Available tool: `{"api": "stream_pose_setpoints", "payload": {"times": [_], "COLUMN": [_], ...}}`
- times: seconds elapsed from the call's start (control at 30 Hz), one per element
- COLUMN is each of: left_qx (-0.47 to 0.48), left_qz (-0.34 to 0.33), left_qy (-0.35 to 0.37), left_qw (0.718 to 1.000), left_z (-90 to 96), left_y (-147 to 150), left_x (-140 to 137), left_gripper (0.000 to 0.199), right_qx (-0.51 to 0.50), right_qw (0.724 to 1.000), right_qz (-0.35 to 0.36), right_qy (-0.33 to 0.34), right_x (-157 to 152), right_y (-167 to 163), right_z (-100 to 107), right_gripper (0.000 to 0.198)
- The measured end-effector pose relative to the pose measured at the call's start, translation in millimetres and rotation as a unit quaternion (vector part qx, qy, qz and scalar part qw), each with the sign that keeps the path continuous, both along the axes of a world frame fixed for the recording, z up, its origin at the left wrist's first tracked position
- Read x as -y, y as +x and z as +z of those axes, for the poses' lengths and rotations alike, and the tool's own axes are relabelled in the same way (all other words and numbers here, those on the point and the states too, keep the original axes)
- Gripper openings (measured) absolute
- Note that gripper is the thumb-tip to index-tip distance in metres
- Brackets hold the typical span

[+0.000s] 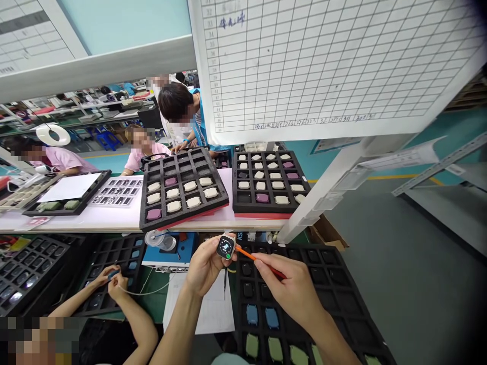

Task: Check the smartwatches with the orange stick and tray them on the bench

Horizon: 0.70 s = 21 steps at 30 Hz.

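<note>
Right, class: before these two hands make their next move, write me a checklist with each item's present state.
1. Left hand supports the watch: ok, fingers around its case.
2. Watch screen lit: ok, a dial shows.
3. Right hand grips the orange tool: ok.
4. Tool tip touching the case: cannot tell, too small to see.
5. Co-worker's hands apart from the watch: ok, off to the left.

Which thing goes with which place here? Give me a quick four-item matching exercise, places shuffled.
1. Small square-faced watch with a lit screen
2. Thin orange stick
3. Clear round plastic container
4. Two blue rounded-rectangular pieces

A. On the blue box
B. In the right hand
C. In the black compartmented tray at lower right
D. In the left hand

Pairs: 1-D; 2-B; 3-A; 4-C
</note>
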<state>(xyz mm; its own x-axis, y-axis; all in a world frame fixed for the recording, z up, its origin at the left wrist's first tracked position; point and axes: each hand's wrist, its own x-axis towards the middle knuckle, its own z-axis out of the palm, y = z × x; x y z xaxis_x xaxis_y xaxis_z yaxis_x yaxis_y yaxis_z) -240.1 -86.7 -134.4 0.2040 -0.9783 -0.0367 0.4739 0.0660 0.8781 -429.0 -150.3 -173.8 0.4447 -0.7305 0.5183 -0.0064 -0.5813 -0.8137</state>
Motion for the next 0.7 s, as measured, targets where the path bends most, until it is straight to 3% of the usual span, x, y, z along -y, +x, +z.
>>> {"api": "stream_pose_setpoints", "payload": {"times": [0.27,0.37,0.43,0.5,0.53,0.57,0.63,0.7], "left_qx": [0.029,0.102,0.22,0.389,0.482,0.567,0.736,0.777], "left_qz": [0.01,0.028,0.073,0.143,0.182,0.213,0.222,0.193], "left_qy": [0.004,-0.012,-0.035,-0.045,-0.041,-0.029,0.017,0.031], "left_qw": [1.0,0.994,0.972,0.909,0.856,0.796,0.64,0.599], "left_z": [0.5,17.7,37.0,57.8,66.8,74.1,82.4,82.7], "left_y": [2.1,21.4,49.0,86.8,107.7,128.8,167.7,198.0], "left_x": [-6.0,-11.0,-6.5,10.6,24.4,41.1,78.6,112.8], "left_gripper": [0.04,0.045,0.049,0.049,0.047,0.047,0.04,0.036], "right_qx": [-0.012,-0.003,0.003,0.004,0.003,0.002,-0.002,-0.01], "right_qw": [1.0,1.0,1.0,0.999,0.999,0.999,1.0,1.0], "right_qz": [0.003,-0.007,-0.022,-0.033,-0.035,-0.031,-0.016,0.005], "right_qy": [-0.009,-0.005,0.002,0.009,0.012,0.014,0.017,0.017], "right_x": [1.4,5.1,7.7,9.2,9.2,8.9,7.7,7.1], "right_y": [4.6,3.6,1.8,1.1,1.8,3.4,8.3,13.5], "right_z": [-3.2,-12.4,-19.0,-24.4,-26.5,-28.3,-31.5,-35.5], "right_gripper": [0.025,0.025,0.025,0.026,0.027,0.028,0.03,0.03]}}
